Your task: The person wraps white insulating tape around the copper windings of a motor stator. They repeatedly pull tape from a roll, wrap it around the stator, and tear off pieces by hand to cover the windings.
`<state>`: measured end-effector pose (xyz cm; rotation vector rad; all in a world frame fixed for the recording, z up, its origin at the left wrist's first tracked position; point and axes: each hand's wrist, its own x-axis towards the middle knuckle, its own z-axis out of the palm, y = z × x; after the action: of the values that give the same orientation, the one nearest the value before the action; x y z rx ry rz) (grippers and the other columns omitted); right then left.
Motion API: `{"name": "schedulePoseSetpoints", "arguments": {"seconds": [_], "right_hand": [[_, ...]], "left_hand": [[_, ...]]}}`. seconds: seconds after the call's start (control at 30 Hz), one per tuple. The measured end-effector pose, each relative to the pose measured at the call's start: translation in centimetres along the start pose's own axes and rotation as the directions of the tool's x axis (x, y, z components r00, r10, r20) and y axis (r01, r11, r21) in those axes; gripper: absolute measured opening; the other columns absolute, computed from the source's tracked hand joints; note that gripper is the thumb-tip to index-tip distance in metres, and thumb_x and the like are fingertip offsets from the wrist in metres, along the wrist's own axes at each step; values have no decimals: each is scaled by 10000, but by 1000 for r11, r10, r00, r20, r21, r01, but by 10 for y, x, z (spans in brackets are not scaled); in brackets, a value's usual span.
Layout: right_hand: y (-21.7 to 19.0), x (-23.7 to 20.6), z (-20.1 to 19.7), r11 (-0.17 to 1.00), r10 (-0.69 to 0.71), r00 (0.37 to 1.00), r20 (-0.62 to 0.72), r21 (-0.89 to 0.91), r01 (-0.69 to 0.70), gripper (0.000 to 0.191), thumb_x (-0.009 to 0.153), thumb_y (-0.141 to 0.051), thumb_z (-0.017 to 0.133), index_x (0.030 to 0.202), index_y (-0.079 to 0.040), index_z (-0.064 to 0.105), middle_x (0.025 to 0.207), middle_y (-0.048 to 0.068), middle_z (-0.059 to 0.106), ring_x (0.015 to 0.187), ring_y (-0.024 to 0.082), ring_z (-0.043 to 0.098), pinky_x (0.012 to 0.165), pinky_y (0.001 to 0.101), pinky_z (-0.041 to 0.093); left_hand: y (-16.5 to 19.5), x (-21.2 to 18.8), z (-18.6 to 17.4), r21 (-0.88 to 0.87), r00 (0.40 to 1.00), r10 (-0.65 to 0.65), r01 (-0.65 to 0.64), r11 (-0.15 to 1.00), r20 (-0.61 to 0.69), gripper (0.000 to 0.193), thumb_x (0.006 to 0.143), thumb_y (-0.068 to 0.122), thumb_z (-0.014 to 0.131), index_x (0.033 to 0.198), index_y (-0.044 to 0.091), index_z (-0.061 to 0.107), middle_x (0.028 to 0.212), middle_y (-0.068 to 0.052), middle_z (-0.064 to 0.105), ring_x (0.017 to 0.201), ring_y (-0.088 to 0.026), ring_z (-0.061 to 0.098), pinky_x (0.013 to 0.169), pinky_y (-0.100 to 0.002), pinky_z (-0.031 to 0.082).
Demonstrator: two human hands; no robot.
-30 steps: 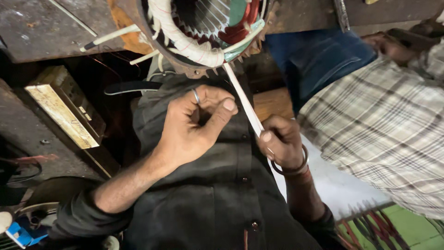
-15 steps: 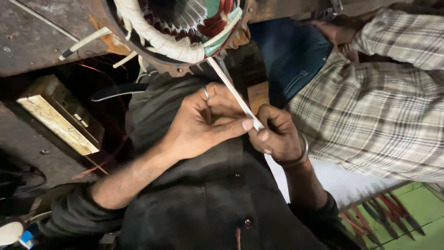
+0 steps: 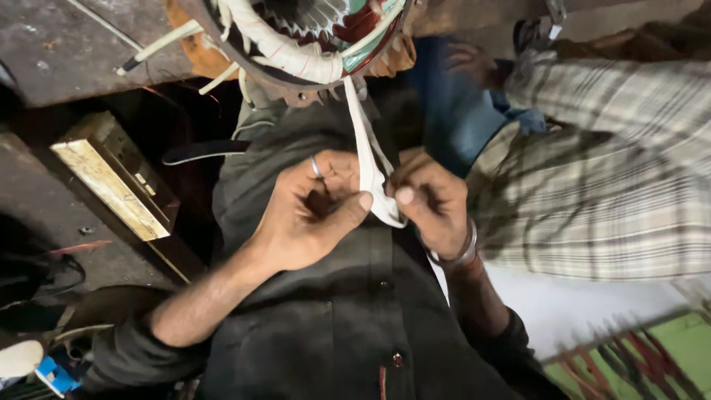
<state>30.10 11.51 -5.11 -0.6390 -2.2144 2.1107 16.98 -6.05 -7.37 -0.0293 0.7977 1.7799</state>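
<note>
A white cloth tape [image 3: 364, 152] hangs down from the round motor stator [image 3: 296, 44], whose windings are wrapped in white tape, at the top of the view. My left hand [image 3: 311, 211], with a ring on one finger, pinches the lower end of the tape between thumb and fingers. My right hand [image 3: 429, 200], with a metal bangle at the wrist, grips the same end from the other side. Both hands meet in front of my dark shirt [image 3: 333, 311].
A person in a checked shirt [image 3: 600, 163] sits close on the right, with a hand [image 3: 474, 59] near the stator. A yellowish wooden block [image 3: 111, 178] lies at left on a dark bench. Red-handled tools on a green surface [image 3: 637, 355] lie at bottom right.
My hands have drawn together on the tape's lower end and the tape now hangs more steeply from the stator. The view has shifted slightly to the right.
</note>
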Motion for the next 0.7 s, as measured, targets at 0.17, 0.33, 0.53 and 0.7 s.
{"name": "schedulePoseSetpoints", "arguments": {"seconds": [0.17,0.33,0.53,0.7], "right_hand": [[2,43,-6,951,283,957,-65,144,-272,250,1080,-213,510,1105,-13,659,1000,38,687,900,93,590,825,258,469],[21,72,0,812,410,899,155,387,-437,188,1062,-164,644,1061,24,654,897,37,641,830,86,551,744,253,437],[13,67,2,545,479,849,222,683,-486,190,1086,-207,571,1075,-18,588,928,50,627,854,128,598,764,278,496],[-11,76,1,702,459,886,61,587,-404,168,1122,-175,547,1127,-10,574,925,42,606,805,100,550,715,245,469]], "left_hand": [[-14,10,5,113,994,15,-3,994,-109,198,1024,-119,643,1183,-2,624,1059,-32,699,989,-54,641,868,-225,519],[-9,2,20,333,964,130,-47,942,-231,205,955,-99,699,1120,-5,623,994,-16,724,920,-43,683,805,-212,558],[9,3,35,208,954,98,-39,977,-282,187,935,-89,688,1096,-12,637,1000,-26,750,928,-40,699,832,-215,572],[21,16,46,489,940,253,-114,865,-228,162,902,-56,736,1034,-17,650,940,-54,761,834,-61,727,749,-222,598]]}}
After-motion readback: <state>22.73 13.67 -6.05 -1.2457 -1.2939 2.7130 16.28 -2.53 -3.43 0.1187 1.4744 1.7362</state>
